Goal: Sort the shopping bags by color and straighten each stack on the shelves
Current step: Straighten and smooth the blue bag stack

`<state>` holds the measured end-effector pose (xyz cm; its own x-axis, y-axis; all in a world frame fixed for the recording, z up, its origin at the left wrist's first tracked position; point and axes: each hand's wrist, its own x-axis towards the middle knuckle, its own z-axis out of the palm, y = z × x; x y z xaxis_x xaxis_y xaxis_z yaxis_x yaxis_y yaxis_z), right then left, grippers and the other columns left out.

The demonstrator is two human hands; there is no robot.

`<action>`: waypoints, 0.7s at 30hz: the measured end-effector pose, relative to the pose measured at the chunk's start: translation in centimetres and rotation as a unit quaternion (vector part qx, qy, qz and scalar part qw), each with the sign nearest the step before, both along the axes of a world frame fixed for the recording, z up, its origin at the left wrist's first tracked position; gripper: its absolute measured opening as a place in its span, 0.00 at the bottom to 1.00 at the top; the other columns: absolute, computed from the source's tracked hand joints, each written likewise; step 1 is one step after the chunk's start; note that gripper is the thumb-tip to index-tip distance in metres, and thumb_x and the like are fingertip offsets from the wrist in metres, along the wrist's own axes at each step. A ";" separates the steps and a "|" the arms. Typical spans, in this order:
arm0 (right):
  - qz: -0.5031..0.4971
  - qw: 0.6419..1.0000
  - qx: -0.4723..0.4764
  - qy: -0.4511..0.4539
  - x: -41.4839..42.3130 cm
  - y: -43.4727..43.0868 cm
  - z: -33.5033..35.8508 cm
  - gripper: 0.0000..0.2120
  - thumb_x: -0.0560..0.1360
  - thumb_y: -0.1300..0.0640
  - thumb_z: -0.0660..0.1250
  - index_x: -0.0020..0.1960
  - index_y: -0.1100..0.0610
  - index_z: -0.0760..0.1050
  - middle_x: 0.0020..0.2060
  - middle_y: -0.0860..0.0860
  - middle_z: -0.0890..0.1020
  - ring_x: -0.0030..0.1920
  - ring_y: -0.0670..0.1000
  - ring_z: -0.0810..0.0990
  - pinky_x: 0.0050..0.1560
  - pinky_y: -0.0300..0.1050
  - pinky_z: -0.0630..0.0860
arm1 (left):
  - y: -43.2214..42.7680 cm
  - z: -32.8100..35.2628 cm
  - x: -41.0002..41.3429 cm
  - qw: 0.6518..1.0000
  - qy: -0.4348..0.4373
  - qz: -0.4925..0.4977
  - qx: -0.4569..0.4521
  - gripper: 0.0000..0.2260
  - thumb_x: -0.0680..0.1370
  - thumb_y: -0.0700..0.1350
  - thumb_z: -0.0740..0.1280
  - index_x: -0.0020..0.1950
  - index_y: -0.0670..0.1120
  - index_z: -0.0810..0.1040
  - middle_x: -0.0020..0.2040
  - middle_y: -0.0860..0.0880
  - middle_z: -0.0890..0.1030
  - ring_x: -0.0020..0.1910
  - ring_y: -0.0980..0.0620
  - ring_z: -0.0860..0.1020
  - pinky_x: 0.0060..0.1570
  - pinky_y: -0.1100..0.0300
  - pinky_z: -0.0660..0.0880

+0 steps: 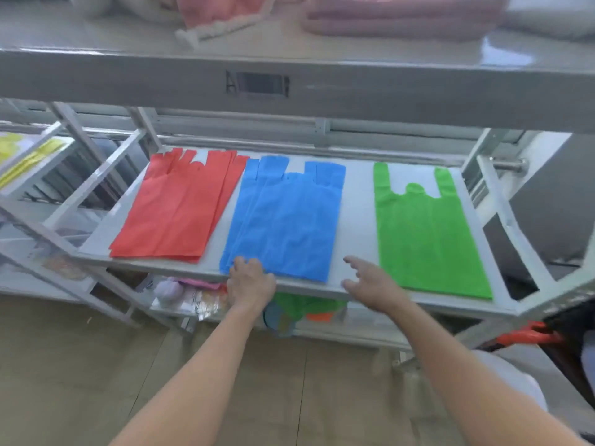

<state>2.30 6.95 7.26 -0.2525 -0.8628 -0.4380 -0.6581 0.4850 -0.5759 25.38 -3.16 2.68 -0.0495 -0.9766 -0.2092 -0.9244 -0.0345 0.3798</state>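
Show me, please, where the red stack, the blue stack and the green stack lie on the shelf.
red stack (180, 204), head view, middle of top bag.
blue stack (286, 220), head view, middle of top bag.
green stack (428, 239), head view, body of bag.

Both bare arms reach forward; the left hand (250, 282) is palm-down, the right hand (370, 282) open with fingers spread.

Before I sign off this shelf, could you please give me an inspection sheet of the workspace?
Surface: grey shelf, bare between stacks.
Job's things: red stack fanned, uneven; blue stack skewed; green stack tidy.
Clutter: mixed items on the lower shelf.
Hands: left hand on the blue stack's near corner; right hand open, apart from the bags.
Cables: nothing seen.
Surroundings: pink fabric on the top shelf; yellow bags on the rack at left.
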 end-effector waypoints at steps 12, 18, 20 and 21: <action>-0.243 0.968 -0.045 0.042 6.4 -13.2 -7.6 0.46 0.66 0.46 0.83 0.71 0.62 0.61 0.67 0.63 0.68 0.66 0.64 0.73 0.66 0.52 0.71 | -11.4 -3.1 2.3 0.993 0.105 0.046 0.036 0.36 0.71 0.47 0.79 0.71 0.40 0.63 0.68 0.36 0.66 0.66 0.34 0.72 0.62 0.47 0.72; -0.232 0.969 -0.085 0.008 3.9 -12.8 -7.7 0.34 0.65 0.52 0.84 0.65 0.60 0.72 0.58 0.54 0.80 0.60 0.57 0.80 0.50 0.43 0.71 | -11.1 -3.0 2.4 0.967 0.243 0.022 0.067 0.32 0.78 0.42 0.72 0.77 0.46 0.60 0.58 0.48 0.75 0.57 0.43 0.77 0.52 0.57 0.69; -0.199 0.977 -0.070 0.019 3.1 -10.8 -7.8 0.34 0.63 0.49 0.84 0.64 0.56 0.76 0.57 0.50 0.83 0.58 0.54 0.81 0.52 0.43 0.73 | -10.2 -2.9 3.0 0.960 0.264 0.001 0.091 0.30 0.77 0.42 0.74 0.76 0.50 0.65 0.59 0.52 0.76 0.55 0.50 0.76 0.53 0.60 0.70; -0.184 0.981 -0.054 0.020 2.8 -9.7 -7.9 0.34 0.62 0.46 0.83 0.64 0.54 0.77 0.57 0.47 0.83 0.57 0.52 0.82 0.54 0.44 0.76 | -9.7 -2.8 3.4 0.958 0.265 -0.008 0.107 0.29 0.76 0.42 0.75 0.74 0.50 0.67 0.59 0.53 0.76 0.54 0.52 0.76 0.53 0.61 0.70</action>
<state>5.09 -2.74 -0.68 -0.5709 -0.7509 -0.3320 -0.4732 0.6314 -0.6144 28.76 -12.89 -0.15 -0.2191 -0.9120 -0.3467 -0.6048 -0.1519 0.7817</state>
